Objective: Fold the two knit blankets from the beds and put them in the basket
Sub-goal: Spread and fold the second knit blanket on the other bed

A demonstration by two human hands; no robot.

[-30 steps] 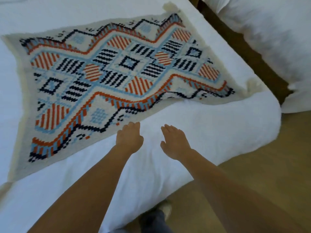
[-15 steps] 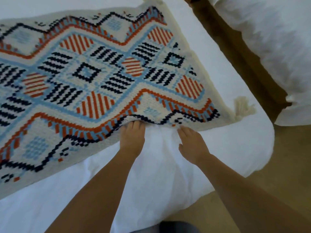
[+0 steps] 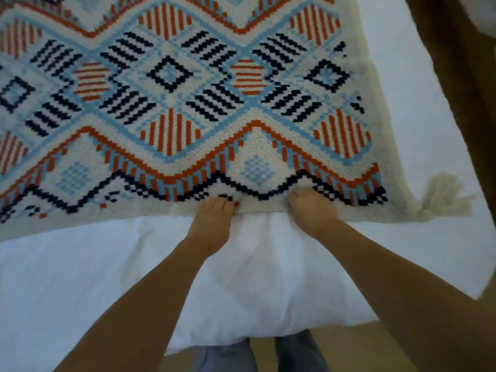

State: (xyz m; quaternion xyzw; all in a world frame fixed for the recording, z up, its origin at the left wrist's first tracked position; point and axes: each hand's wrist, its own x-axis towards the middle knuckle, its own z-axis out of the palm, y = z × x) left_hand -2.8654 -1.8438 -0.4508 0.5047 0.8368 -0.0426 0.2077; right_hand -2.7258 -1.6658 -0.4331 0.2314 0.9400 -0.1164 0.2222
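Both hands are gripping the near hem of the blanket (image 3: 188, 103) just below the middle of the frame. The left hand (image 3: 212, 218) and the right hand (image 3: 312, 210) are lying close together, knuckles up, fingers curled onto the cream edge with the tips partly hidden in the knit. The short stretch of hem between them is puckering slightly. Both forearms are reaching in from the bottom corners of the frame. The blanket is lying spread flat across the bed (image 3: 80, 277) and is filling the whole upper half of the picture, running off the top and left edges. Its pattern is showing orange, light blue and dark navy zigzags, striped diamonds and small squares on a cream ground. At its near right corner a cream tassel (image 3: 442, 197) is resting on the white bedding. The bed's white cover is bulging toward the camera below the hands, and its rounded edge is hanging over the person's grey-blue trouser legs (image 3: 295, 353) at bottom centre. A wooden floor (image 3: 357, 342) is showing at the bottom of the frame and again as a brown strip along the upper right edge, beside the bed.
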